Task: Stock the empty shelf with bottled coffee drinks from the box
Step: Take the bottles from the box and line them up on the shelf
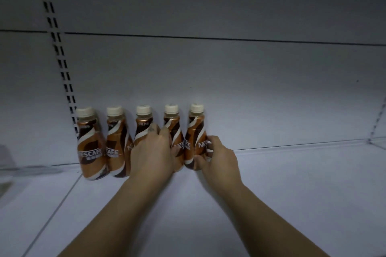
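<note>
Shelf: a white shelf (pixel 292 194) is seen from above and in front, dimly lit, with a white back panel (pixel 208 69) behind it.
Upright: a slotted upright (pixel 60 64) is set into the back panel at the left.
Bottles: five coffee bottles are stood upright in one row against the back panel, at the left part of the shelf, close beside one another; brown and white swirl labels and cream caps are shown.
Order: from the left, bottle 1 (pixel 90 144), bottle 2 (pixel 117 142), bottle 3 (pixel 143 125), bottle 4 (pixel 172 125), bottle 5 (pixel 195 137).
Left hand: the left hand (pixel 153 150) is laid over the front of bottle 3, with fingers reaching onto bottle 4; whether either bottle is truly clasped cannot be told.
Right hand: the right hand (pixel 219 158) is closed round the lower right side of bottle 5, thumb on the front near the base, fingers on the label.
Box: not shown.
Rest of shelf: the part to the right of bottle 5 is bare.
</note>
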`<state>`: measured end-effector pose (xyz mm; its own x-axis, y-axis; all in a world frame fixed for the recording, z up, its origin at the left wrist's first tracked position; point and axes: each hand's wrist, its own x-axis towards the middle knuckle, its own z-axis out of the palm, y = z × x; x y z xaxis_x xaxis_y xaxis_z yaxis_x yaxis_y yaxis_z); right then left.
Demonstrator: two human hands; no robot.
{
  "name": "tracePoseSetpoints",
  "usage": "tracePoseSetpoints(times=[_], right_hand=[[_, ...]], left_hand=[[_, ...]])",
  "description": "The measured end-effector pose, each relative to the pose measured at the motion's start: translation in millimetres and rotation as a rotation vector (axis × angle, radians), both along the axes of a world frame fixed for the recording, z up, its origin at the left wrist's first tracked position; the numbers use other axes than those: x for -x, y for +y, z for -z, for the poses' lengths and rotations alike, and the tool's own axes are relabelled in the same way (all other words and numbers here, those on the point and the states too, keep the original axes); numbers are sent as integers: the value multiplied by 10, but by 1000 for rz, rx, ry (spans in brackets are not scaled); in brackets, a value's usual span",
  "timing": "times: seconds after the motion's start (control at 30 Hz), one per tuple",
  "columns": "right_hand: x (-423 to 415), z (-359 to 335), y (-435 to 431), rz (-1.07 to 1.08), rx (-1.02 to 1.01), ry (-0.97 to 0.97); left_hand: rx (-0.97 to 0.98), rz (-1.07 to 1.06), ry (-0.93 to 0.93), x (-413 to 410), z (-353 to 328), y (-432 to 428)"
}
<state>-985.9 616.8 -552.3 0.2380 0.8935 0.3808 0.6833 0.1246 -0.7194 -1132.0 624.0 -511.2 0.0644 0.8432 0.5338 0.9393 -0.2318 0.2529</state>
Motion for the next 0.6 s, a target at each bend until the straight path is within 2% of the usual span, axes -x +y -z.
tracePoseSetpoints(times=[0.2,0.4,0.6], right_hand=[[39,7,-44,-28,39,-110],[-47,-122,-202,7,208,-310],[-574,-324,-673,156,147,-459]], left_hand=[[19,44,27,21,39,-37],[12,168,27,-52,61,-138],[8,379,105,-375,31,-333]])
